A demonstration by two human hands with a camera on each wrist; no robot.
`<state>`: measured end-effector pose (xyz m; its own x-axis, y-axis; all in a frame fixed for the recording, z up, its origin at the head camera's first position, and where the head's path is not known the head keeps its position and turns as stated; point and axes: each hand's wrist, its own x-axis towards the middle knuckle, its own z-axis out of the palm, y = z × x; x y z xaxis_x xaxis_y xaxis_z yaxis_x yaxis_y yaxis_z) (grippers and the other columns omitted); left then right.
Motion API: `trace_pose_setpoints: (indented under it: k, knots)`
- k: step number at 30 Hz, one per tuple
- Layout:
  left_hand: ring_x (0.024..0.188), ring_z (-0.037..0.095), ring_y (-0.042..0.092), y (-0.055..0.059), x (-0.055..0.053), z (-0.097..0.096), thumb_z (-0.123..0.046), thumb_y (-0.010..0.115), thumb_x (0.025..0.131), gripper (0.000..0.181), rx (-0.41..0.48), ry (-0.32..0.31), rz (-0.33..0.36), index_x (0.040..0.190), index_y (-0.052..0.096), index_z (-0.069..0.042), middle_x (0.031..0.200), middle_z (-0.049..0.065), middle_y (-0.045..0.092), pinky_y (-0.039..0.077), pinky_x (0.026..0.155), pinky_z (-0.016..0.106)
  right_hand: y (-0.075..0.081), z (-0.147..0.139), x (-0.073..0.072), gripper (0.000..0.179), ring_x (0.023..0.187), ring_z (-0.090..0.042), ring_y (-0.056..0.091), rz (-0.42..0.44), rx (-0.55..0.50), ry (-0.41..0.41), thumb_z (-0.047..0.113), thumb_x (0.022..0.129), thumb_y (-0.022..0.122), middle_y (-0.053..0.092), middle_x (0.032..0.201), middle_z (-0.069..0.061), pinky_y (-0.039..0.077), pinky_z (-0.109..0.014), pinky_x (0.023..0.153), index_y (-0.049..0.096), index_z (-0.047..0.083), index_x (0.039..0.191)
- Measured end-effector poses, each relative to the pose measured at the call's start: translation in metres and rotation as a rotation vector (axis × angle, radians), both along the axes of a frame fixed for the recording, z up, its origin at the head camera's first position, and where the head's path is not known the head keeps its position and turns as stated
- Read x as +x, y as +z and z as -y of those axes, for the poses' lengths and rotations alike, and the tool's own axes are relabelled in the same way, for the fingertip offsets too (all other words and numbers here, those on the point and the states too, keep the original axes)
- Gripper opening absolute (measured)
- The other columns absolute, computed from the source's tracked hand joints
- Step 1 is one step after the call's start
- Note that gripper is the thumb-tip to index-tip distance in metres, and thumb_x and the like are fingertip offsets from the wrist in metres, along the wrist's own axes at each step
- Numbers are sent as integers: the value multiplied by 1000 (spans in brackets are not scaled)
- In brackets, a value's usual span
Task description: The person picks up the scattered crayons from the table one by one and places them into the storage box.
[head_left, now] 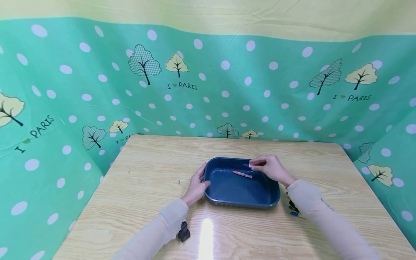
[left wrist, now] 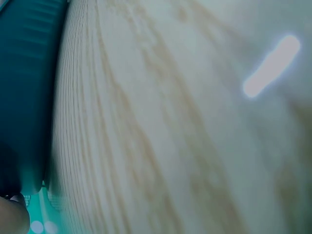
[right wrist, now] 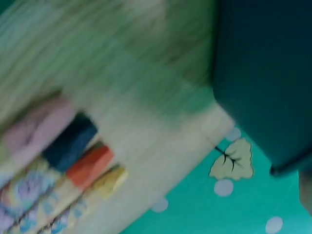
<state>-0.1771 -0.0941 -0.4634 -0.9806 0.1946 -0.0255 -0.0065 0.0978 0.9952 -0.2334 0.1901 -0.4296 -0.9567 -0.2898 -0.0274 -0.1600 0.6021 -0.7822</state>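
On a wood-grained table (head_left: 156, 159) I view a smooth, dark blue tray (head_left: 240, 193), rectangular with rounded corners. A slim, pink-ended marker (head_left: 242, 174) lies inside it. The left hand (head_left: 196, 185) grips the tray's left rim; the right hand (head_left: 271, 168), held over the far side, pinches a purple marker (head_left: 246, 165).

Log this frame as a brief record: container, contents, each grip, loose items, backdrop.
Container: dark blue tray on a wooden table
Contents: pink stick lying inside
Left grip: holds the tray's left side
Right grip: pinches a purple-and-white stick at the tray's far side
Loose items: colored sticks lying in a row beside the tray
Backdrop: green dotted cloth
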Motion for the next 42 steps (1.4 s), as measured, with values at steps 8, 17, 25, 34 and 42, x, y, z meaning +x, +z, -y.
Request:
trace_pose_setpoints:
  k: [8,17,25,34,42]
  knots:
    - [136,35,24,2,2,1,13,42,80,71,2,2,5,145,14,3,151,20,18,25,110,46,-16,19,0,22,88,-17,65,-9,-38,-1,8,81,67,71,97,-7,56,-26,72,71,9,102]
    - [136,35,23,2,3,0,14,42,81,71,-10,2,12,145,14,2,151,20,18,25,109,45,-32,31,3,21,75,-13,65,46,-81,-58,9,79,68,71,94,-7,55,-27,61,72,9,100]
    - [136,35,23,3,3,-1,14,43,80,72,4,3,2,145,15,2,150,20,18,25,109,45,-39,35,4,20,81,-14,66,32,-6,-22,5,77,69,71,90,-6,57,-28,71,72,6,96]
    - [135,37,24,7,5,-2,14,42,79,71,1,6,-7,144,16,4,150,22,19,26,109,46,-41,37,5,20,82,-14,66,7,30,34,6,78,68,71,92,-6,56,-27,70,72,6,98]
    - [135,35,25,-9,-4,0,15,44,80,72,3,22,3,145,17,1,150,19,20,26,109,46,-38,37,7,27,87,-16,65,34,10,24,3,80,65,69,99,-7,56,-29,74,68,6,106]
